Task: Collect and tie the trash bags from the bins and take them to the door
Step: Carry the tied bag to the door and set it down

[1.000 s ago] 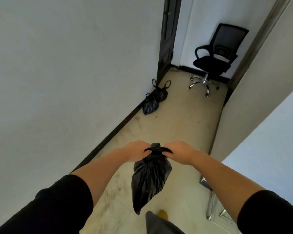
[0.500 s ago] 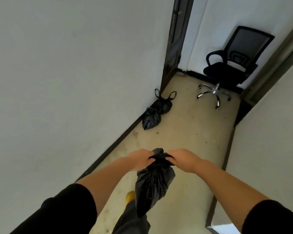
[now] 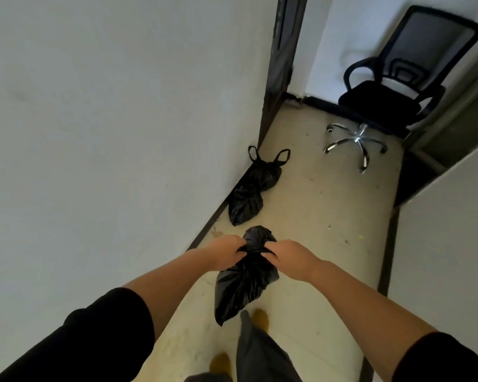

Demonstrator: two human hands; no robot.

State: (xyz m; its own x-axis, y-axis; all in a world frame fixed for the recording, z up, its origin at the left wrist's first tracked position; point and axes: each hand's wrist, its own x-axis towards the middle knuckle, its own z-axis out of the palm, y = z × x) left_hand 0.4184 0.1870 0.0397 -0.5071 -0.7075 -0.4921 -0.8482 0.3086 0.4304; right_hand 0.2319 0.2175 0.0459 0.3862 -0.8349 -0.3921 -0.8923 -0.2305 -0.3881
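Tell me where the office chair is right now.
In the head view, the office chair stands at the far right end of the hallway against the back wall, beyond the two black trash bags lying by the left wall near the dark door frame.

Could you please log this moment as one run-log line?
hands: left and right gripping bag neck | floor bags: by wall | chair: ahead

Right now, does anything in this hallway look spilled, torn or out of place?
Nothing is spilled or torn. Both hands, left and right, pinch the neck of the held trash bag, which hangs intact. Two bags lie against the wall by the door frame. The floor only shows scattered specks.
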